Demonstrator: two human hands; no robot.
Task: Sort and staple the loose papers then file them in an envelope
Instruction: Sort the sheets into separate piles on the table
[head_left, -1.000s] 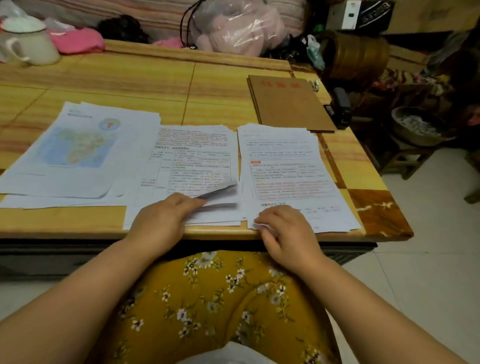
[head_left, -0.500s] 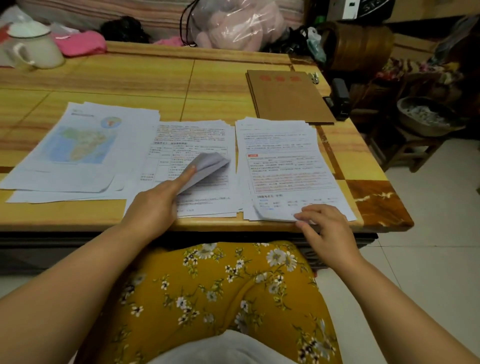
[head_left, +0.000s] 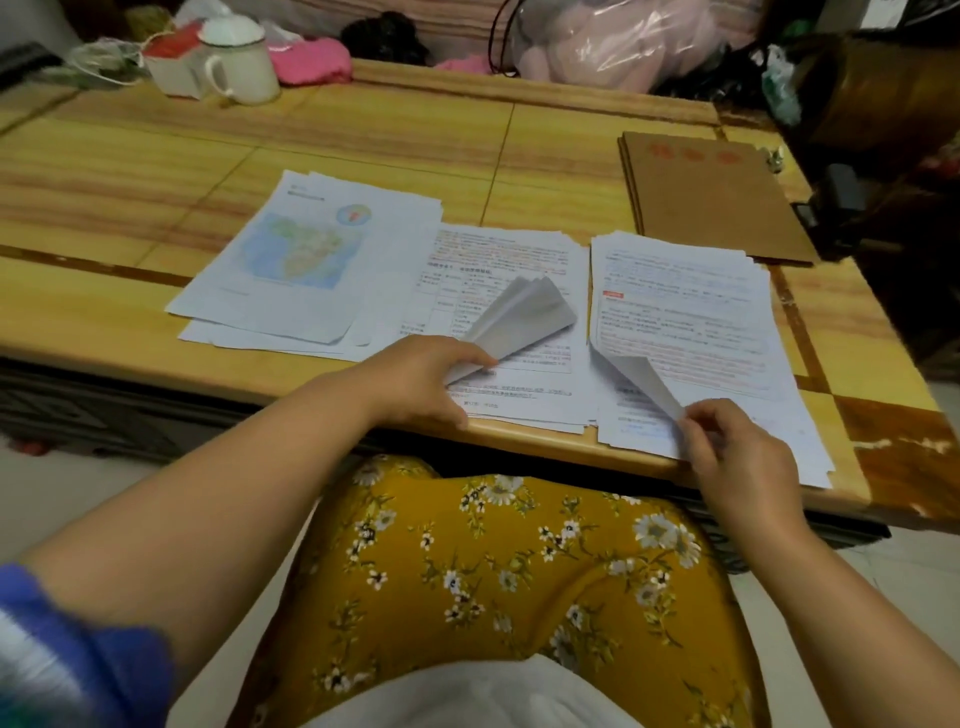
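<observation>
Three stacks of papers were laid side by side along the near edge of the table (head_left: 363, 130). The left stack (head_left: 306, 260) was topped by a sheet with a printed map. The middle stack (head_left: 509, 312) and the right stack (head_left: 685, 322) were covered in printed text, some of it red.

The left hand (head_left: 421, 379) was rested on the near part of the middle stack, and several sheet corners were held up by its curled fingers, fanned and bent back over the page. The right hand (head_left: 737, 452) was placed at the near edge of the right stack, where the lower left corner of the top sheet was pinched between thumb and fingers and folded upward.

The brown envelope (head_left: 711, 197) was lain flat at the far right of the table, just beyond the right stack, with red characters at its top. A black object, possibly the stapler (head_left: 841, 197), was seen just beside its right edge; it could not be told for certain.

A white lidded mug (head_left: 244, 62) was stood at the far left, near pink cloth (head_left: 306, 60).
</observation>
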